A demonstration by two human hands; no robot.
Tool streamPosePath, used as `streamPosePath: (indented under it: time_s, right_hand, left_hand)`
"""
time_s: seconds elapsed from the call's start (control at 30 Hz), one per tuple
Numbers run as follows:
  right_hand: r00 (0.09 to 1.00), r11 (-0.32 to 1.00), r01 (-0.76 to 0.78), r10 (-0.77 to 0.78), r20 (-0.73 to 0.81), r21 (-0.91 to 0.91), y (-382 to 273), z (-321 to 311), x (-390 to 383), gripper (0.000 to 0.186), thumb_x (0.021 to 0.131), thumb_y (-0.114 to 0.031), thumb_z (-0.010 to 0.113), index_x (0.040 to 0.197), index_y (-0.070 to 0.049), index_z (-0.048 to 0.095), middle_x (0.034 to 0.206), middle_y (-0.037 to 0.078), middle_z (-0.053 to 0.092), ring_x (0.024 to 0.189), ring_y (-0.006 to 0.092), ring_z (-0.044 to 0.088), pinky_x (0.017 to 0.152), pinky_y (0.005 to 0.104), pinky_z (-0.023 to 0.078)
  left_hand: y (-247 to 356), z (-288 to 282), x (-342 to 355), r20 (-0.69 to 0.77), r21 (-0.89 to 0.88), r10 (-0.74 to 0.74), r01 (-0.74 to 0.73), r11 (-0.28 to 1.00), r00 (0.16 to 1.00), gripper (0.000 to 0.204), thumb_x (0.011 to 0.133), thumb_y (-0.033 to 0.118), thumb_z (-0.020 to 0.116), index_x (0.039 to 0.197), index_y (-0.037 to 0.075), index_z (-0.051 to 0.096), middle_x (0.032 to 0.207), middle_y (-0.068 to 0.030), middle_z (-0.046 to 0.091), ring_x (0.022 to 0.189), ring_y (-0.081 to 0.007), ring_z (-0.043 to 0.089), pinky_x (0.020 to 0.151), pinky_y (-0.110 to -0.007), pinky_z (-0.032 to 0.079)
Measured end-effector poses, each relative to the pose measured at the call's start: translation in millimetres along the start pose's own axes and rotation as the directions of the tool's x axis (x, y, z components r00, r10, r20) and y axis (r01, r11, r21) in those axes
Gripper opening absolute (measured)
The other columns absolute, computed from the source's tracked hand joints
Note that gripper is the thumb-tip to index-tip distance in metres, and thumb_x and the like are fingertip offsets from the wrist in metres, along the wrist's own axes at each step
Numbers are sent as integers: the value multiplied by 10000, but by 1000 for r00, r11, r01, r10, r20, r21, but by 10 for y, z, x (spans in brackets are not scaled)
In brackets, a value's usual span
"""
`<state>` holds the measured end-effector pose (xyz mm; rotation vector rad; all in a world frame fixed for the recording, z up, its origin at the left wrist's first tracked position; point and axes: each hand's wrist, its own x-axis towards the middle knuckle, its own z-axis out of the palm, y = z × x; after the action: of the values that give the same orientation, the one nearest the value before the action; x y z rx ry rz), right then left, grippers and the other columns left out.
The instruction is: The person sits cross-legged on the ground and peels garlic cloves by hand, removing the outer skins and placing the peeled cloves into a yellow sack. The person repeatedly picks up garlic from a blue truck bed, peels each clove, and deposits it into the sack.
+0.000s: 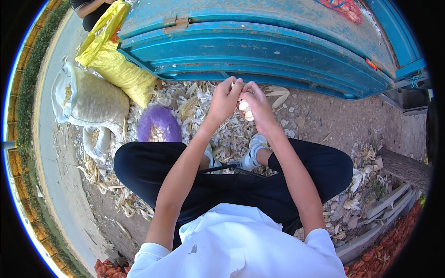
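My hands meet in front of my knees, near the blue metal side panel. My right hand [258, 105] is closed round white garlic cloves [246, 111], which show in its palm and below the fingers. My left hand [225, 101] is pinched together beside it, thumb up, its fingertips close to the right hand's. A small pale bit shows at those fingertips, too small to name. Left of my feet stands a purple mesh bag [160, 118] with pale garlic cloves in its opening.
A blue truck-bed side panel [259, 51] spans the far side. At left stand a yellow sack [123, 76], a white sack [95, 99] and a smaller white bag [96, 141]. Garlic skins [199, 99] litter the ground. A tree trunk [405, 169] is at right; another person sits far left.
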<state>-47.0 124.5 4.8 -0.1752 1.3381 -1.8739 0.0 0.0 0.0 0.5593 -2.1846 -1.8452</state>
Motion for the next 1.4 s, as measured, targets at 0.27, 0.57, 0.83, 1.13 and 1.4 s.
streamPosePath:
  time_s: [0.27, 0.57, 0.83, 1.13, 1.4]
  right_hand:
    - [1000, 1000, 11, -11, -8, 5, -23, 7, 20, 124, 926, -140, 576, 913, -92, 463, 721, 55, 601, 550, 97, 550, 439, 239, 396]
    - [1000, 997, 13, -12, -20, 77, 32, 105, -51, 124, 916, -135, 576, 918, -92, 460, 740, 60, 604, 547, 107, 554, 453, 249, 424]
    - [963, 999, -35, 36, -268, 11, 92, -58, 41, 281, 1017, -332, 515, 1143, -82, 536, 828, 69, 644, 574, 107, 570, 499, 251, 455]
    - [949, 941, -142, 218, -229, 306, 211, -191, 122, 426, 1027, -420, 428, 1263, -79, 522, 1032, 120, 680, 802, 143, 620, 747, 312, 506]
    - [951, 991, -107, 127, -281, 84, 67, -41, 34, 455, 1046, -458, 320, 1111, -73, 553, 923, 72, 621, 792, 150, 605, 743, 310, 485]
  left_hand:
    - [-55, 37, 55, 32, -261, -95, 100, 960, 995, 321, 1002, 229, 524, 735, 52, 542, 600, 2, 517, 510, -56, 491, 454, -255, 375]
    - [-4, -62, 38, 93, -481, -410, 401, 779, 907, 299, 965, 371, 578, 794, 132, 520, 579, 48, 421, 467, -64, 394, 412, -221, 305]
    - [-223, -245, 119, 345, -856, -421, 465, 226, 839, 227, 1016, 251, 484, 859, 89, 507, 697, -20, 505, 531, -121, 462, 392, -228, 295]
    - [-350, -240, 138, 201, -887, -546, 388, 251, 813, 266, 1009, 289, 529, 837, 89, 496, 801, -69, 561, 622, -145, 529, 380, -216, 301]
    - [-172, 24, -38, -105, 94, -2, 12, 995, 994, 364, 944, 421, 624, 881, 62, 640, 563, -69, 572, 456, -164, 509, 465, -323, 370]
